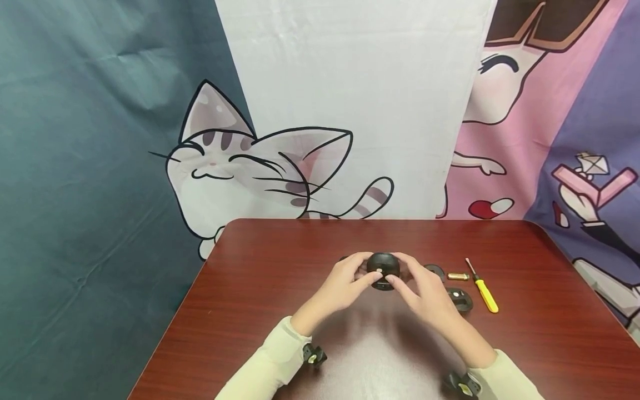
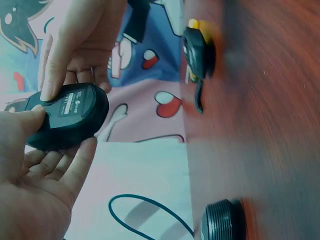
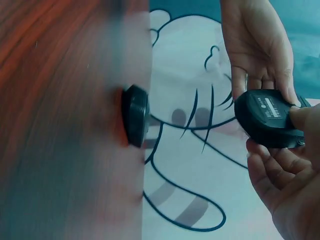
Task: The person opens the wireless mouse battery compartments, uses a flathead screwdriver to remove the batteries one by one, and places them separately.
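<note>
My left hand [image 1: 345, 280] and right hand [image 1: 422, 286] together grip a black rounded device [image 1: 383, 264], raised above the table. In the left wrist view, a printed label shows on its flat face, and its outline is like a computer mouse. Both thumbs press on that face while the other fingers curl around and under the sides. The right wrist view shows the same hold, the left hand [image 3: 260, 45] at the far end and the right hand [image 3: 290, 195] nearer. The side turned away from the label is mostly hidden.
On the reddish-brown table [image 1: 240, 311], right of my hands, lie a flat dark disc [image 1: 435, 271], a gold-coloured battery [image 1: 458, 276], a black oval part [image 1: 461, 300] and a yellow-handled screwdriver [image 1: 485, 291]. A ribbed black piece [image 2: 220, 220] sits behind my left hand. A printed cloth [image 1: 350, 83] hangs behind.
</note>
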Motion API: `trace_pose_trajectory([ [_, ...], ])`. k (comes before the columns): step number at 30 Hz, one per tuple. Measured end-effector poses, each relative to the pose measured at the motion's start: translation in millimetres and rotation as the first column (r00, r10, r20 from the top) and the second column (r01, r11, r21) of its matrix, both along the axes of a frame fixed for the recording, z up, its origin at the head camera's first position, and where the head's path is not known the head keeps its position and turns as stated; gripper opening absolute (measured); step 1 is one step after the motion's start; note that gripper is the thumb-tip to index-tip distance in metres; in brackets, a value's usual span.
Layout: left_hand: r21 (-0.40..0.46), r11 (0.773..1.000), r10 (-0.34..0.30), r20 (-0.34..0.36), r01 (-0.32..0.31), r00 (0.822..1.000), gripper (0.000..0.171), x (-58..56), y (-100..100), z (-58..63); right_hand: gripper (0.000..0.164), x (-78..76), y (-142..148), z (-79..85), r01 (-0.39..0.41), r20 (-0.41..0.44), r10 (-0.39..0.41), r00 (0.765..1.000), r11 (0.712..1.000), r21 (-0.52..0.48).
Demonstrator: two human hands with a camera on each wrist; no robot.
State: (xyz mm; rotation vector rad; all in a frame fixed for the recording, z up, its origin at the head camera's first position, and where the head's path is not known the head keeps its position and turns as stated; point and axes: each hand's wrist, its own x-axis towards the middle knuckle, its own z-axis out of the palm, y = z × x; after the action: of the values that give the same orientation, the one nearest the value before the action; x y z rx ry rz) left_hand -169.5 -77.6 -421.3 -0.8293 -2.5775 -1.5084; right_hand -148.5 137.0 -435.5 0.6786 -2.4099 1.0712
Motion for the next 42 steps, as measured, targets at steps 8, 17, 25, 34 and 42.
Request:
trace_pose_trajectory([
  [8, 0.044, 0.998, 0.038, 0.075, -0.041, 0.996, 0.034, 21.1, -3.1, 4.7, 0.04, 18.1, -5.4, 1.4, -0.029, 0.139, 0.052, 0.989, 0.986, -0.165],
  [17, 0.146, 0.988, 0.014, 0.252, -0.052, 0.968, 0.036, 36.1, 0.2, -5.5, 0.041, 34.0, -8.5, -6.6, -0.027, 0.385, 0.17, 0.907, 0.936, -0.35],
  [25, 0.148, 0.987, 0.028, 0.258, -0.068, 0.966, 0.04, 46.7, 0.7, -11.6, 0.043, 40.7, -9.6, -14.3, -0.013, 0.427, 0.197, 0.883, 0.918, -0.397],
  [34, 0.18, 0.98, 0.034, 0.253, -0.082, 0.967, 0.038, 52.0, 2.4, -12.9, 0.043, 45.3, -12.0, -17.3, 0.005, 0.449, 0.22, 0.866, 0.893, -0.449],
  [42, 0.191, 0.969, 0.095, 0.289, -0.154, 0.953, 0.03, 50.7, 4.0, -10.5, 0.044, 46.8, -14.1, -17.5, 0.005, 0.46, 0.239, 0.855, 0.883, -0.468],
])
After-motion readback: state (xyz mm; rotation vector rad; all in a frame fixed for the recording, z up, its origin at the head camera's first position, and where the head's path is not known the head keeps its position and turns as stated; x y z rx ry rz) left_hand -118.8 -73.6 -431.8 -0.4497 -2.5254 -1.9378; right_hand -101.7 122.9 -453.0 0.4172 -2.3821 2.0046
